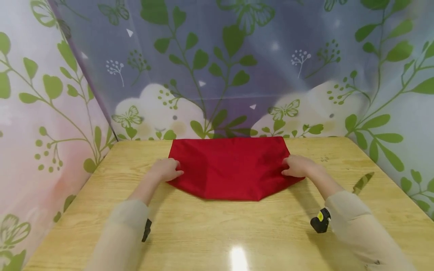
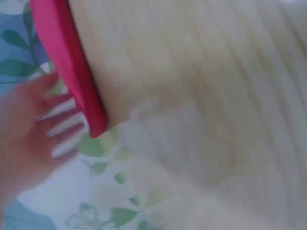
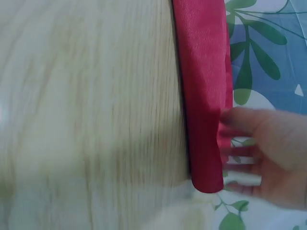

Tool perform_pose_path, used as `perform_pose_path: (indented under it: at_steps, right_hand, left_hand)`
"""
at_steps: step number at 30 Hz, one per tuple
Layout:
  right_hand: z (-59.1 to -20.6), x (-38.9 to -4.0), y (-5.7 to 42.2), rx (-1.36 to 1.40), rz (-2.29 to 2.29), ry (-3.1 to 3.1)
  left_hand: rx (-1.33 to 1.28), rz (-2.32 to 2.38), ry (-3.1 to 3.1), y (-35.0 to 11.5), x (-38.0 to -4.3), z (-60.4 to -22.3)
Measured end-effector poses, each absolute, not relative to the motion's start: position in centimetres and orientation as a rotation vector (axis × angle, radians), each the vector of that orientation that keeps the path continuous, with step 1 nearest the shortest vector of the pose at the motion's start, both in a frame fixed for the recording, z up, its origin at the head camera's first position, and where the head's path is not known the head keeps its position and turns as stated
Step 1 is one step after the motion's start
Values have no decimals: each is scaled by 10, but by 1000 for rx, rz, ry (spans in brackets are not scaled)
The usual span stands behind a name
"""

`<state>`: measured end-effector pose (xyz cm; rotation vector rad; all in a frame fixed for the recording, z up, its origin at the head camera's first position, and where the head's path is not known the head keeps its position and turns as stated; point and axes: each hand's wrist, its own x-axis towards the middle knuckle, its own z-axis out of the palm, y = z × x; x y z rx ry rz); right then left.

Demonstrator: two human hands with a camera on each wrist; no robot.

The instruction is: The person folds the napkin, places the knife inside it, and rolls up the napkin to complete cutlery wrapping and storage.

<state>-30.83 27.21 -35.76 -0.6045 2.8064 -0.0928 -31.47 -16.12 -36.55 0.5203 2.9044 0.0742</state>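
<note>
A smooth red cloth [image 1: 230,169] lies spread on the table in the head view, its front corners slanting inward. At its left edge my left hand [image 1: 165,170] touches the fabric, thumb and fingers apart. On the opposite edge my right hand [image 1: 297,166] rests in much the same way. The left wrist view has the left hand [image 2: 29,124] with loosely spread fingers beside the rolled-looking edge of the cloth [image 2: 72,62]. In the right wrist view, the right hand [image 3: 278,148] is slightly blurred, with its fingers extended along the cloth [image 3: 204,96].
Light wood forms the tabletop [image 1: 203,233]. A leaf-patterned curtain [image 1: 210,75] hangs directly behind it, with similar sheets on both sides. A black device with a yellow mark [image 1: 320,221] sits by the right sleeve. A greenish blade-shaped patch [image 1: 363,183] shows at the right; cannot tell what it is.
</note>
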Motion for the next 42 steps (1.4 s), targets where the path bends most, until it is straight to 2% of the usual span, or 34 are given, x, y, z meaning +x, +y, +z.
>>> perform_pose_path:
  at_steps: [4,9,14,19,22,25,32,38,42]
  right_hand:
    - [-351,-299,264,-863,-177,2837]
    - [-344,-278,238,-1044,-98,2757]
    - [-351,-264,220,-1175,166,2836]
    - [-367,-263,222,-1245,327,2900]
    - [-374,-265,227,-1293,255,2928]
    - [-372,-268,233,-1301,116,2948]
    - [-339,-278,247,-1293,-272,3032]
    - [-317,-284,256,-1084,-486,3042]
    - [-315,-287,257,-937,-631,3005]
  left_hand:
    - [856,79,2873,-143,-299,-356]
    - [1250,-244,2825,-112,-277,-358]
    - [1344,-574,2884,-100,-268,-370]
    - [1398,-610,2980,-103,-267,-380]
    - [1362,-537,3026,-107,-268,-382]
    - [1212,-411,3050,-111,-270,-375]
    - [930,-143,3140,-123,-273,-340]
    - [888,27,3236,-129,-281,-323]
    - [748,262,3222,-132,-288,-315]
